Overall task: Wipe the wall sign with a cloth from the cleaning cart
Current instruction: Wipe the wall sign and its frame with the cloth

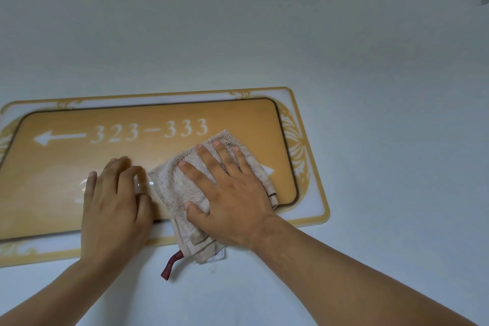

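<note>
One wall sign (148, 124) is fixed to the pale wall (238, 21), its left end cut off by the frame edge. The left hand (113, 209) is laid flat on its lower half, fingers relaxed. One beige cloth (172, 188) is pressed against the sign's lower right by the right hand (232, 198), fingers spread straight; bare wall is seen beyond the sign's right edge.

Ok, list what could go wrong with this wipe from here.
1. The right hand presses the folded beige cloth flat over the lower right of the wall sign, so the top row with 323-333 may get skipped.
2. The bare left hand rests on the sign face and could leave fingerprints.
3. The cloth's loose tail and red loop hang below the sign and may drag on the wall.
</note>
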{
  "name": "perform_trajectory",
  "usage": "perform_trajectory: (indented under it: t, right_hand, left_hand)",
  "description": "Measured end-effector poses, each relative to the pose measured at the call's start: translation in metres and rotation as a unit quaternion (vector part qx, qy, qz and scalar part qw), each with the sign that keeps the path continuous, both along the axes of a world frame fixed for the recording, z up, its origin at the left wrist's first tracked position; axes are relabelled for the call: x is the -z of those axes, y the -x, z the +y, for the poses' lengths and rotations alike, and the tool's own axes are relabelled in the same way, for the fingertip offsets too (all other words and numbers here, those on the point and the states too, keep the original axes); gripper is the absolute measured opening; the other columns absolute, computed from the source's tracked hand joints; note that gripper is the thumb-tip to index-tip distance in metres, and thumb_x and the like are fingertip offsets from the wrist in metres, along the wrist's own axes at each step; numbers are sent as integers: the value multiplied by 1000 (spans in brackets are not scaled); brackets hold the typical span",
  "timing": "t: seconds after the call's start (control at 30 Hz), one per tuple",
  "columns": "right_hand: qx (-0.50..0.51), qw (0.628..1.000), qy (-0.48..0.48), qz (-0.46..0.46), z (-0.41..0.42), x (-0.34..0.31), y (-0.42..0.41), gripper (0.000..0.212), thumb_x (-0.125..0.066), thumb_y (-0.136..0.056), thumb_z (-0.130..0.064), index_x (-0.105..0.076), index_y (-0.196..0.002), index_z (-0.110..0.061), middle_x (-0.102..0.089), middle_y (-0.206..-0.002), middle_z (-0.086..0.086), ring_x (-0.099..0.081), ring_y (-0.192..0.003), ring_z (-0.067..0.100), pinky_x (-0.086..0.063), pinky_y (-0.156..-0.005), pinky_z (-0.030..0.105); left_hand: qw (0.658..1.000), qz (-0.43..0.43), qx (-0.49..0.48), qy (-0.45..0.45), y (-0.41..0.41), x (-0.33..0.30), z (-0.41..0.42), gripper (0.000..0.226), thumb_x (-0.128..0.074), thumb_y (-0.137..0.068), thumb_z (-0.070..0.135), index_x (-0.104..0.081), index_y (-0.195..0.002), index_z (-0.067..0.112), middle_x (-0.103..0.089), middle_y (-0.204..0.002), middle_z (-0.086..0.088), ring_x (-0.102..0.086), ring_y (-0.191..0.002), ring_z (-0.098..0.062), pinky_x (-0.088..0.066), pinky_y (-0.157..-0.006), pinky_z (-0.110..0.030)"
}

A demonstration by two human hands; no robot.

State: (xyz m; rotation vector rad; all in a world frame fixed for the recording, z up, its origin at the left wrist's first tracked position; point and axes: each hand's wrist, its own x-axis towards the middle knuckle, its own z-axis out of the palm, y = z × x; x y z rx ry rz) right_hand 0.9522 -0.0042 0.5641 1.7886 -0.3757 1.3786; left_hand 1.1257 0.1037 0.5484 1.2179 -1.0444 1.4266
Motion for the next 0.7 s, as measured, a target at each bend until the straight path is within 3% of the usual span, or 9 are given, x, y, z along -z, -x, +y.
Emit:
perform_trajectory:
  t: [0.1, 0.3, 0.7]
  right_hand:
    - [0, 1000, 5, -3, -4, 0, 5, 70, -34, -94, -61, -22, -158, -36, -10, -169, 3, 8, -155, 25, 2, -124, 51]
    - [13, 1000, 5, -12, -14, -1, 25, 71, -32, -94, -62, -21, -159, -36, -10, -169, 3, 6, -155, 26, 0, -124, 52]
    - [16, 1000, 0, -23, -32, -4, 63, 70, -32, -94, -62, -21, -159, -36, -12, -169, 3, 6, -155, 26, -1, -124, 52]
  left_hand:
    - [1000, 3, 7, -6, 6, 1, 1, 47, -33, -85, 22, -54, -121, 1, -50, -138, -20, -41, -135, -39, -23, -116, -58]
    - [995, -77, -35, -56, 24, 6, -4, 48, -37, -84, 20, -52, -126, 3, -49, -140, -18, -38, -140, -37, -23, -118, -57]
    - [995, -61, -47, -63, 58, 5, -27, 55, -34, -82, 24, -50, -131, 3, -47, -144, -18, -38, -140, -37, -26, -117, -56]
